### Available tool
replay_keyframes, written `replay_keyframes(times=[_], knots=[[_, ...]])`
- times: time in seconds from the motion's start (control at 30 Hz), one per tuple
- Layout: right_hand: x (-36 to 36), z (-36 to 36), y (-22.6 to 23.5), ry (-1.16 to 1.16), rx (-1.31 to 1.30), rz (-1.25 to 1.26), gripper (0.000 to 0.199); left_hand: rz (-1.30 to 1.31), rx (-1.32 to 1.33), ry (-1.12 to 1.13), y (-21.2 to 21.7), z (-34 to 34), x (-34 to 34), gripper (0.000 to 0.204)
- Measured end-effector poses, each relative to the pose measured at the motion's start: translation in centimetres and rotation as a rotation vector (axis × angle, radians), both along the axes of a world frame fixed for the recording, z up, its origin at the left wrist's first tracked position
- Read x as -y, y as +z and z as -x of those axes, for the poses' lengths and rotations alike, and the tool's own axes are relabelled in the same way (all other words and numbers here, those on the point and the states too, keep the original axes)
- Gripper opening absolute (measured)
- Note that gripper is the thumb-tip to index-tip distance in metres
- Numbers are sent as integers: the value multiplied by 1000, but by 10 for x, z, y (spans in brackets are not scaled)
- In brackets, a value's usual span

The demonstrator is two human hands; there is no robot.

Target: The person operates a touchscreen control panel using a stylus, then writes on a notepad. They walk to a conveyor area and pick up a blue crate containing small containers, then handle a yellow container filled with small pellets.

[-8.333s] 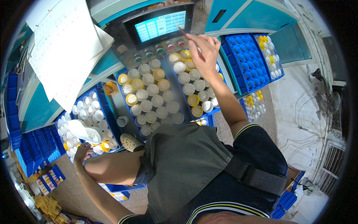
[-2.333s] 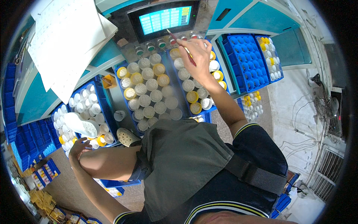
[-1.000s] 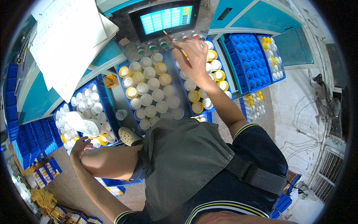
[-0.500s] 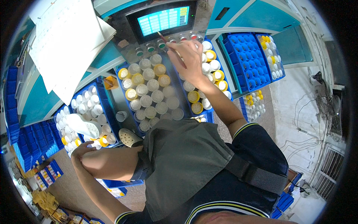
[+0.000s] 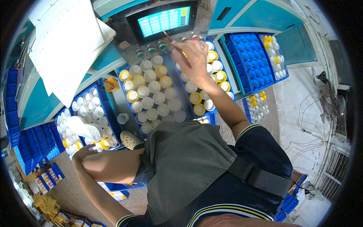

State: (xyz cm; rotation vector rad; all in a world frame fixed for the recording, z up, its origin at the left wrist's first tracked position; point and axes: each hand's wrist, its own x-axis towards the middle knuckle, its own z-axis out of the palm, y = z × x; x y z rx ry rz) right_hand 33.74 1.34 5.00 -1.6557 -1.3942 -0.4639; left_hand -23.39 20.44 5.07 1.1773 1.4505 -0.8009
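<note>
My right hand is closed round a slim dark-red pen-like stick. The stick slants up and left, its tip at the lower edge of a lit touch screen; whether it touches the glass I cannot tell. Under the screen runs a row of round buttons, with a green button close to the stick. My left hand lies loosely over my bent knee, fingers extended and holding nothing.
Blue trays of white and yellow cups filled with pale pellets stand below the screen. More cups fill a tray at left. Papers hang upper left. A blue crate with round compartments is at right.
The stick's tip has moved slightly to the right along the screen's lower edge, and my right hand has shifted a little with it. My left hand stays on the knee.
</note>
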Motion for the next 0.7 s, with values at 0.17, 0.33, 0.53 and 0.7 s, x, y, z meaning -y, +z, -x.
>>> replay_keyframes(times=[0.17, 0.33, 0.53, 0.7], knots=[[1, -2, -1, -6, 14, 4, 28, 19, 16, 12, 0, 3, 1, 62], [1, -3, -1, -14, 23, -4, 28, 43, 52, 33, 4, 0, 1, 62], [2, -6, -4, -32, 27, 2, 27, 7, -24, -71, 14, -18, 3, 62], [2, -6, -5, -36, 20, 3, 27, 34, -15, -39, 15, -21, 2, 60]])
